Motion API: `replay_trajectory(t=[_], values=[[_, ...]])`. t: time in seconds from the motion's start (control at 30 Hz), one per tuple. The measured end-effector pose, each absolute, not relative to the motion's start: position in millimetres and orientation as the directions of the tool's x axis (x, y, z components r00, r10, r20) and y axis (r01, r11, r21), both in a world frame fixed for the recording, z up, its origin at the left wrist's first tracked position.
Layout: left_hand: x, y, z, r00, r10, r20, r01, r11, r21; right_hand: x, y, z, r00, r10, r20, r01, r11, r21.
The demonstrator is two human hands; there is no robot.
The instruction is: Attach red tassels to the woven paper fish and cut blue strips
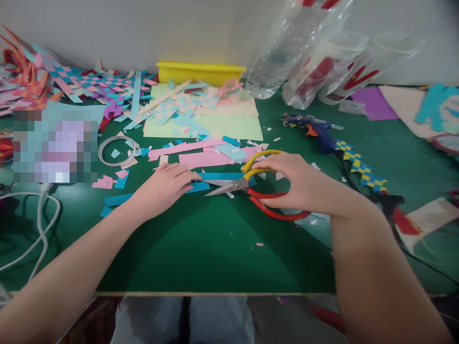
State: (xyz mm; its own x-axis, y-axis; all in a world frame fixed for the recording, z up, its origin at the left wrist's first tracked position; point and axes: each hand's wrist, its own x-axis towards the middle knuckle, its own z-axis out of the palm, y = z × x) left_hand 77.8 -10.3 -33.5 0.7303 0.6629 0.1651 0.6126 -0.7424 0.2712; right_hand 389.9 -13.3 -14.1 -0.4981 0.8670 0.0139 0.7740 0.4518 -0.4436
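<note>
My right hand is wrapped round the handles of a pair of scissors, one handle yellow and the other red. The blades are parted and point left, over blue paper strips. Just left of the blade tips, my left hand is closed, its fingertips at the end of a blue paper strip; the pinch itself is partly hidden. Pink paper strips lie just behind both hands, and more blue strip shows on the left of my left hand.
A glue gun and a checkered strip lie on the right. Plastic-wrapped cups stand at the back. A yellow tray, green paper sheets, woven paper, a tape roll and a white cable surround the work area.
</note>
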Motion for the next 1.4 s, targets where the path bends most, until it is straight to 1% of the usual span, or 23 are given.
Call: replay_trajectory(t=[0.17,0.4,0.67,0.8,0.9,1.0,1.07,1.2,1.4], values=[[78.0,-11.3,-31.9,0.733,0.657,0.178,0.602,-0.747,0.281,391.3,-12.9,-12.6,-0.496,0.868,0.037,0.772,0.460,-0.439],[78.3,-10.7,-33.1,0.729,0.668,0.149,0.611,-0.733,0.298,390.1,-13.9,-10.6,-0.562,0.826,0.043,0.746,0.528,-0.406],[78.0,-10.9,-37.3,0.732,0.659,0.174,0.608,-0.747,0.269,400.2,-10.6,-19.3,-0.561,0.827,0.042,0.751,0.529,-0.396],[78.4,-12.9,-35.3,0.741,0.644,0.192,0.609,-0.764,0.212,397.7,-10.6,-19.6,-0.572,0.817,0.069,0.738,0.549,-0.393],[78.4,-14.3,-33.5,0.745,0.628,0.224,0.612,-0.777,0.146,393.3,-10.5,-19.5,-0.586,0.805,0.087,0.725,0.570,-0.388],[78.1,-14.4,-32.7,0.754,0.612,0.237,0.615,-0.785,0.072,390.4,-9.8,-20.6,-0.593,0.800,0.085,0.723,0.577,-0.380],[77.8,-13.8,-32.8,0.777,0.589,0.223,0.593,-0.803,0.057,389.5,-9.2,-21.8,-0.594,0.801,0.075,0.727,0.574,-0.376],[77.9,-12.5,-35.0,0.818,0.545,0.183,0.533,-0.838,0.118,389.8,-8.4,-23.1,-0.590,0.804,0.072,0.734,0.571,-0.368],[79.0,-11.2,-39.5,0.799,0.568,0.198,0.536,-0.821,0.197,395.8,-8.7,-20.1,-0.565,0.823,0.058,0.753,0.544,-0.371]])
